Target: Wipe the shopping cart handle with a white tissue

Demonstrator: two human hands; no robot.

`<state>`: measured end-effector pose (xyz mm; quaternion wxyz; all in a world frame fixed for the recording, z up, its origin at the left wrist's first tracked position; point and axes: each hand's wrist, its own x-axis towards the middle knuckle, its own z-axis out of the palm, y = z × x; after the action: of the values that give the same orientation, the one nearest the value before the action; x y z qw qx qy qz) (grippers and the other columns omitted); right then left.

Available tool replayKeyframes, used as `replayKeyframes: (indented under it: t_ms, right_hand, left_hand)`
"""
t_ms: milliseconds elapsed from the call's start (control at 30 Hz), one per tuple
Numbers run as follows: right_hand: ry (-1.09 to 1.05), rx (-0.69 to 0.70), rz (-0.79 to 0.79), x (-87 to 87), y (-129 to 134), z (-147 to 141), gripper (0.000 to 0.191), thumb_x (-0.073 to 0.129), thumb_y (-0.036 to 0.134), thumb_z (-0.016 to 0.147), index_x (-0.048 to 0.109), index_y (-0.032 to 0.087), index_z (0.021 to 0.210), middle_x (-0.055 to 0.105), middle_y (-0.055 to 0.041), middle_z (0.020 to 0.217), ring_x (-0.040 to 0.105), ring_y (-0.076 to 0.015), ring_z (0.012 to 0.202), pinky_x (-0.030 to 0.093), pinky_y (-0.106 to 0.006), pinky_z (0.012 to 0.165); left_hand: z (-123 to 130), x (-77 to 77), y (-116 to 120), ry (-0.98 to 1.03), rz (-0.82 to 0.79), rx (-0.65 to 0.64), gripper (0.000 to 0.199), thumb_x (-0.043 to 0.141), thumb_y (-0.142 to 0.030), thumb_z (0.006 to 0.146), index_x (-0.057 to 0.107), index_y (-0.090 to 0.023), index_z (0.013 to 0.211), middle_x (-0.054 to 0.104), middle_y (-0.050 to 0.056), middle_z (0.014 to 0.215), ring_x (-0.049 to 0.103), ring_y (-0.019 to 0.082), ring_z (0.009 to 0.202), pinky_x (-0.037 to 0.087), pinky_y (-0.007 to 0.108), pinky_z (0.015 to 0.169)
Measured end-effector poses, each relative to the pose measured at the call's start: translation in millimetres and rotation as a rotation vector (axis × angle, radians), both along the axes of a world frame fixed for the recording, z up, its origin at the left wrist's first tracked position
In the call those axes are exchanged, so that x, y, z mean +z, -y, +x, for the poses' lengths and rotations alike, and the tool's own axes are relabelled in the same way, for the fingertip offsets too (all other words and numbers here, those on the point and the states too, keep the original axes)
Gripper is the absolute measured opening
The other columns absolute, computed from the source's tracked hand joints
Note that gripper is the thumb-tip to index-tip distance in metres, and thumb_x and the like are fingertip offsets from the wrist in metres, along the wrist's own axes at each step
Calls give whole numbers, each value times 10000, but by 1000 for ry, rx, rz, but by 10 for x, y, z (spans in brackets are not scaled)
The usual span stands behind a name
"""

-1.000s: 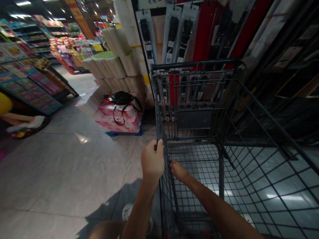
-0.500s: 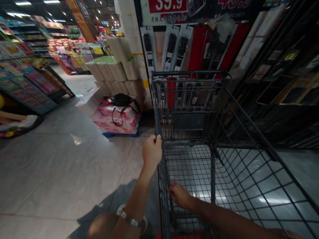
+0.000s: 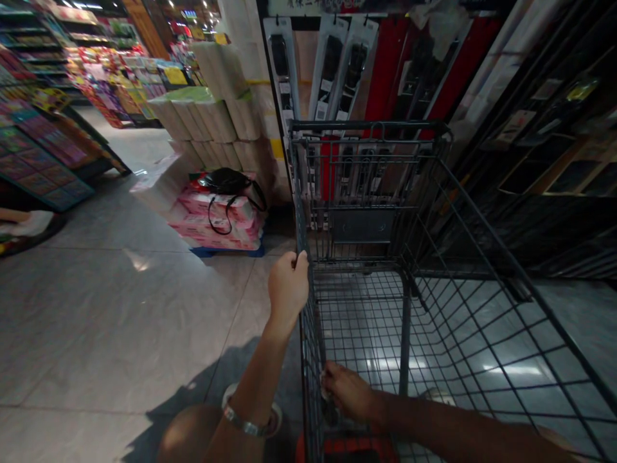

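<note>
1. Dark grey wire makes up the shopping cart [image 3: 385, 212], which stands on the pale tiled floor [image 3: 96, 334] in a shop aisle, its far end just in front of a wall display of black items on hanging cards [image 3: 332, 71].
2. The left hand [image 3: 288, 289] is closed around the top rail of the cart's left side wall, fingers curled over the wire, thumb on the near side. A metal bracelet [image 3: 243, 424] sits on that wrist.
3. The right hand [image 3: 348, 391] is low inside the cart, against the bottom of the same left wall. Its fingers are bent and touch the wire there; something small and pale shows at the fingertips, but whether the hand grips it or only the wire cannot be told.
4. The cart's basket shows only its wire grid bottom, with the glossy floor and light reflections visible through it. A flat dark panel [image 3: 362, 225] is fixed low on the far end wall.
5. A red and black part [image 3: 351, 447] shows at the lower edge, below the right hand; what it is stays unclear.
6. Left of the cart, a black handbag [image 3: 226, 181] with looping straps lies on a stack of pink packs [image 3: 216, 222]. Behind it rise stacked packs of paper rolls [image 3: 212, 116].
7. Shelves of colourful goods [image 3: 43, 148] line the far left.
</note>
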<state>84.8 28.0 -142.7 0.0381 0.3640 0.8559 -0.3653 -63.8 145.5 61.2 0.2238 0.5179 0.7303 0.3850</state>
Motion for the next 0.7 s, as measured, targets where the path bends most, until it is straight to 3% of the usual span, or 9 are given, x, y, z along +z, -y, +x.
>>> replayKeyframes:
  t_ms: [100, 167, 400, 600, 700]
  right_hand:
    - [66, 97, 51, -77, 3, 3, 212, 501, 90, 752, 654, 151, 886, 607, -103, 1022, 586, -193, 873, 446, -260, 732]
    - [-2, 128, 12, -92, -78, 16, 185, 520, 102, 746, 659, 156, 856, 603, -83, 1019, 585, -176, 856, 444, -247, 729]
    - [-158, 75, -50, -135, -330, -11, 204, 538, 94, 729, 690, 160, 848, 596, -58, 974, 571, -149, 819, 436, -232, 726]
    - [-194, -82, -111, -195, -329, -102, 151, 577, 60, 638, 679, 152, 699, 613, -22, 810, 566, -129, 723, 405, -195, 620]
    - [-234, -283, -135, -244, -436, -150, 119, 591, 59, 633, 666, 150, 646, 609, -10, 729, 572, -126, 705, 406, -187, 612]
  left_hand:
    - [-19, -6, -9, -6, 34, -11, 317, 430, -345, 831, 465, -193, 555, 426, -47, 512, 426, 117, 539, 256, 249, 541]
    - [-34, -9, -19, 4, 49, -21, 326, 435, -342, 831, 445, -196, 540, 408, -54, 498, 409, 110, 521, 250, 250, 532]
    - [-36, 25, -46, 59, 55, -8, 309, 464, -326, 813, 470, -189, 536, 366, -70, 474, 360, 94, 483, 247, 245, 513]
    - [-15, 75, -69, 71, 22, 10, 293, 472, -309, 804, 498, -184, 540, 358, -73, 453, 345, 92, 461, 251, 240, 496]
    - [-16, 92, -80, 78, 16, 18, 293, 474, -311, 798, 493, -185, 535, 365, -70, 452, 352, 94, 463, 257, 238, 493]
